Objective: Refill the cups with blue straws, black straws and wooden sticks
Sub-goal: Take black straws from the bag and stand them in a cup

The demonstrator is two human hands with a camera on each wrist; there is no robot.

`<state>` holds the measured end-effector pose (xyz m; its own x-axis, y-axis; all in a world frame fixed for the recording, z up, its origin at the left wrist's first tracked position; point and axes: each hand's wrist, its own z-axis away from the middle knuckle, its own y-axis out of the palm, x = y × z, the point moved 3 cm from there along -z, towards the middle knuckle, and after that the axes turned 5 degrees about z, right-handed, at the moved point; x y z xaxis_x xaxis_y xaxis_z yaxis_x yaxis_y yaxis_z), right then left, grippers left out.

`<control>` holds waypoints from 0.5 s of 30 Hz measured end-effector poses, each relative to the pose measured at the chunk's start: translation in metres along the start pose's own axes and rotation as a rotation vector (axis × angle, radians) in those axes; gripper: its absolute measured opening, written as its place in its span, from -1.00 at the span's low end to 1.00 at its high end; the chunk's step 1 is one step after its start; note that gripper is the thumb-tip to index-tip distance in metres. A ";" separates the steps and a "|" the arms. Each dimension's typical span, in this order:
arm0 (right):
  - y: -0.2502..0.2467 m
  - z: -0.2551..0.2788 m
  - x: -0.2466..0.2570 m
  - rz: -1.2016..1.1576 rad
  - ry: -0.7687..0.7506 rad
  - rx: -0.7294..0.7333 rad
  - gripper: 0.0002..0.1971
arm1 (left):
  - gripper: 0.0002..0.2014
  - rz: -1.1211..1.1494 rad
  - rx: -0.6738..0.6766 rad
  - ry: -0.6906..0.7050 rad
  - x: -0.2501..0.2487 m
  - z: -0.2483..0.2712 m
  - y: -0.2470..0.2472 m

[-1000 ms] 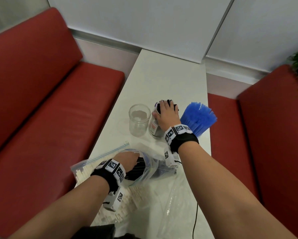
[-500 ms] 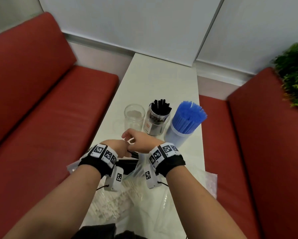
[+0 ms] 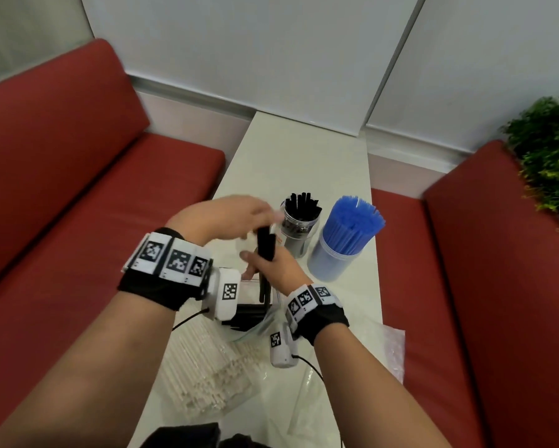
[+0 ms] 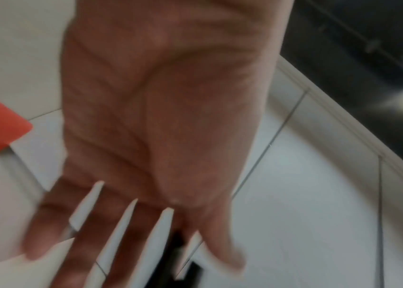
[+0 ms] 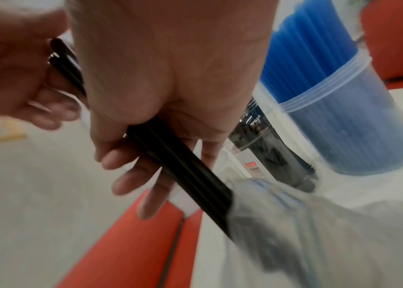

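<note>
My right hand (image 3: 273,270) grips a small bundle of black straws (image 3: 266,250) and holds it upright above a clear plastic bag (image 5: 318,233), with the lower ends still in the bag's mouth. My left hand (image 3: 229,216) hovers open at the top of the bundle, fingers spread (image 4: 121,230). Behind the hands, a clear cup of black straws (image 3: 299,221) stands next to a full cup of blue straws (image 3: 346,247). A bag of pale wooden sticks (image 3: 207,367) lies near the front of the table. The hands hide the empty clear cup.
The narrow white table (image 3: 304,150) runs between two red benches (image 3: 77,189) toward a white wall. More clear plastic bags (image 3: 391,350) lie at the near right. A green plant (image 3: 550,150) stands at the far right.
My right hand has pulled a bundle of black straws up from the bag. The left hand rose from the bag to the top of the bundle.
</note>
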<state>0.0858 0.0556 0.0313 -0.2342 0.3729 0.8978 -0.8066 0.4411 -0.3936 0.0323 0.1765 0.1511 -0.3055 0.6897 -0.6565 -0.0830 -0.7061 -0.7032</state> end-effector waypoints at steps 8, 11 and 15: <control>-0.080 0.014 0.111 -0.534 -0.306 -0.359 -0.67 | -0.53 1.065 -0.200 -0.247 0.026 -0.014 0.026; -0.091 0.018 0.130 -0.489 -0.369 -0.357 -0.64 | -0.38 1.407 0.163 -0.321 0.022 -0.016 0.064; -0.082 0.025 0.119 -0.414 -0.357 -0.343 -0.74 | -0.39 1.822 0.368 -0.314 0.007 -0.026 0.091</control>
<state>0.1102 0.0431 0.1749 -0.1547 -0.1520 0.9762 -0.6633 0.7483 0.0114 0.0471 0.1215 0.0757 -0.3781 -0.8626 -0.3360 0.3400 -0.4670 0.8163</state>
